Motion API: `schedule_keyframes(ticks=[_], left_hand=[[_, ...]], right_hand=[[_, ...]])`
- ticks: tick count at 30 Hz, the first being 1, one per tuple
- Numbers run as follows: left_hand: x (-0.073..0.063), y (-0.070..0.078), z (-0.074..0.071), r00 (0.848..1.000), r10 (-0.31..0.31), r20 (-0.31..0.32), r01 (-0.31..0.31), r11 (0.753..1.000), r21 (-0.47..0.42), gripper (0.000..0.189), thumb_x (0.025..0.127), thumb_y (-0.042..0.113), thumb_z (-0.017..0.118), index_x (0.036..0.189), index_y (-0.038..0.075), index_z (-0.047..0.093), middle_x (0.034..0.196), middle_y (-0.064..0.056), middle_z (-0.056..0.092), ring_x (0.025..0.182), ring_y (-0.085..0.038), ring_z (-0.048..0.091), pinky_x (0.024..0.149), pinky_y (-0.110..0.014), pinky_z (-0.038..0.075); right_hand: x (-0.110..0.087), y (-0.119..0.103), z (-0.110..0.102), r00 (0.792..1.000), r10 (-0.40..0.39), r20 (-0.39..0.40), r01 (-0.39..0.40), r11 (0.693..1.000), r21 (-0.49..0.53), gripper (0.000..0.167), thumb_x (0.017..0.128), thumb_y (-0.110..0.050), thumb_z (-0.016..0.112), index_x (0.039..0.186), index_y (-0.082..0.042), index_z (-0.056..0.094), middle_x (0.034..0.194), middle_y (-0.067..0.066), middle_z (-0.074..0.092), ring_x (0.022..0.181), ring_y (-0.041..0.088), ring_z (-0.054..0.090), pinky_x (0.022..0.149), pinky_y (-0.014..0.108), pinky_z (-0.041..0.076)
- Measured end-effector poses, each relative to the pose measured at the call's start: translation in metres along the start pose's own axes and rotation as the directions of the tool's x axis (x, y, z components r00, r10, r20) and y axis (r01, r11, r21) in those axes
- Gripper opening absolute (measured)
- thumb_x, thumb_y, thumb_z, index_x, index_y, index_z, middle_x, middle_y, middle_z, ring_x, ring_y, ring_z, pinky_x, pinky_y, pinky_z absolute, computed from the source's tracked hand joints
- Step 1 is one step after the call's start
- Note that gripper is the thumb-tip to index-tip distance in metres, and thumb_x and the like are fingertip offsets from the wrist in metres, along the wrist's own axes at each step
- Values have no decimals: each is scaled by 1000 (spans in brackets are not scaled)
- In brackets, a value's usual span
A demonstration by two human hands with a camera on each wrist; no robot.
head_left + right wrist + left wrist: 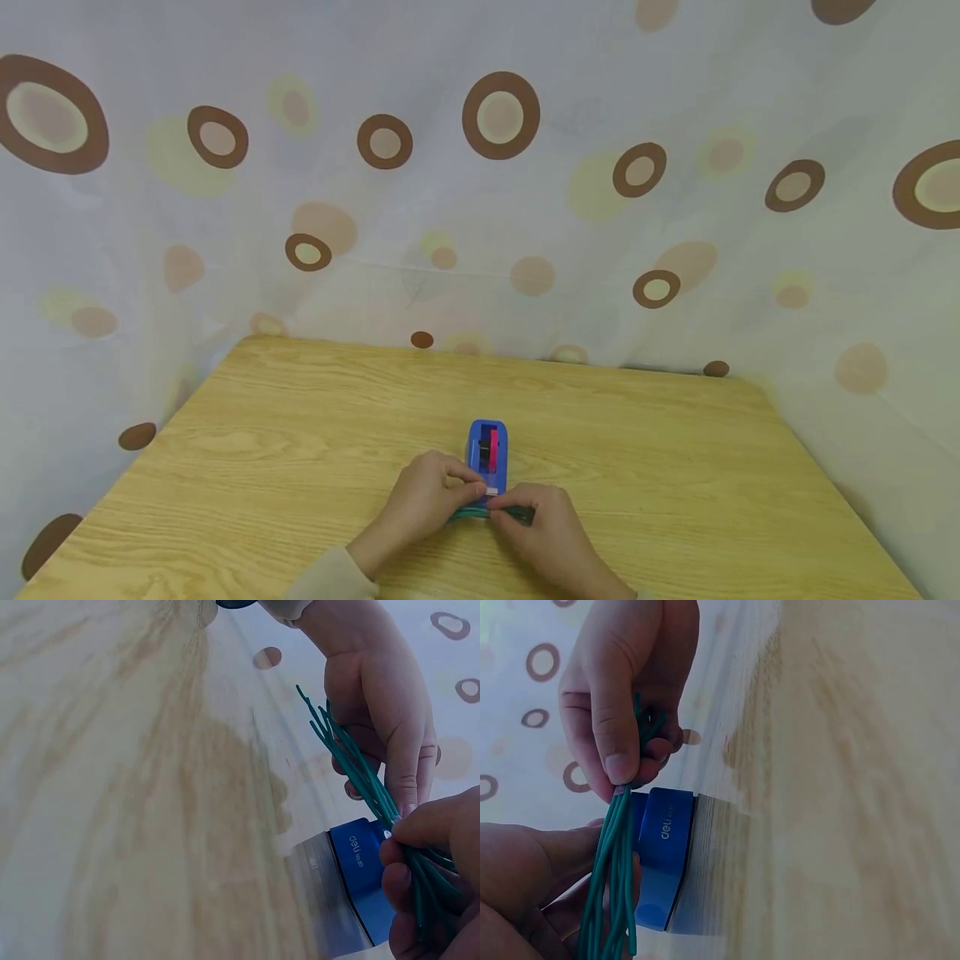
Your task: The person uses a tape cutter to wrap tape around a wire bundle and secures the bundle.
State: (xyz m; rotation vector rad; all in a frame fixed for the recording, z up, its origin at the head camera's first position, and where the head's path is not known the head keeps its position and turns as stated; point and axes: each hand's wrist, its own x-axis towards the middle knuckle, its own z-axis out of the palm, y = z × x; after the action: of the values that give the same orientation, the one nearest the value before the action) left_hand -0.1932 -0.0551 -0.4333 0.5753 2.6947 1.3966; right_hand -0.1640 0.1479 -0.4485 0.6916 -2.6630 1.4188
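Observation:
My left hand (429, 493) and right hand (553, 527) meet at the table's front, both pinching a bundle of thin green wires (609, 874). A small clear piece of tape (619, 790) sits around the bundle's middle, at my right thumb in the left wrist view. Loose wire ends (334, 742) fan out beyond my left fingers in the right wrist view. Just past the hands stands a blue tape dispenser (492, 481) with a pink-rimmed roll holder. Its front end is partly covered by the fingers and wires.
Beneath everything lies a wood-grain table (300, 433). A pale curtain (450, 200) with brown rings and dots hangs behind it and along both sides.

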Motion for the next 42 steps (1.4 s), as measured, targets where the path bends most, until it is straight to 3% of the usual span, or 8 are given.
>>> schedule_keyframes(ticks=[10, 15, 27, 37, 39, 42], left_hand=[[1, -2, 2, 1000, 18, -17, -18, 1000, 17, 7, 88, 27, 76, 84, 24, 81, 98, 7, 73, 96, -13, 64, 80, -41, 52], [0, -2, 2, 1000, 9, -25, -8, 999, 34, 7, 88, 28, 76, 85, 24, 80, 100, 6, 73, 92, -13, 64, 78, -41, 52], [-2, 2, 2, 999, -28, -29, 30, 998, 47, 6, 88, 29, 76, 86, 25, 80, 102, 5, 73, 101, -18, 66, 83, -45, 53], [0, 0, 4, 999, -14, -32, 15, 999, 44, 7, 89, 27, 76, 89, 23, 81, 100, 5, 73, 102, -20, 66, 86, -46, 52], [1, -1, 4, 999, -13, -39, 15, 999, 46, 8, 89, 28, 76, 89, 23, 81, 98, 7, 73, 100, -17, 66, 86, -44, 52], [0, -2, 5, 999, -35, -27, 34, 999, -2, 11, 90, 29, 74, 91, 20, 81, 87, 3, 74, 77, -14, 69, 67, -35, 54]], right_hand=[[0, -2, 0, 1000, 7, -14, -7, 1000, 8, 7, 91, -12, 72, 94, -13, 78, 93, -9, 73, 94, 13, 67, 82, 30, 53], [1, -2, 0, 1000, 24, -11, -24, 1000, 1, 6, 91, -13, 72, 94, -14, 78, 97, -8, 74, 98, 14, 67, 86, 33, 53], [1, 0, -1, 999, 47, 16, -47, 999, -13, 7, 92, -11, 71, 93, -12, 77, 99, -5, 74, 101, 15, 67, 87, 37, 54], [1, 1, 1, 998, 60, -8, -60, 998, -30, 6, 91, -11, 72, 90, -13, 77, 97, -5, 74, 100, 15, 66, 86, 38, 54], [0, 2, 3, 998, 52, -24, -53, 998, -37, 6, 90, -9, 72, 89, -12, 77, 95, -5, 74, 99, 15, 67, 85, 37, 54], [-2, 2, 8, 999, 48, -19, -49, 998, -29, 5, 90, -10, 72, 90, -11, 77, 94, -5, 74, 98, 14, 67, 86, 35, 53]])
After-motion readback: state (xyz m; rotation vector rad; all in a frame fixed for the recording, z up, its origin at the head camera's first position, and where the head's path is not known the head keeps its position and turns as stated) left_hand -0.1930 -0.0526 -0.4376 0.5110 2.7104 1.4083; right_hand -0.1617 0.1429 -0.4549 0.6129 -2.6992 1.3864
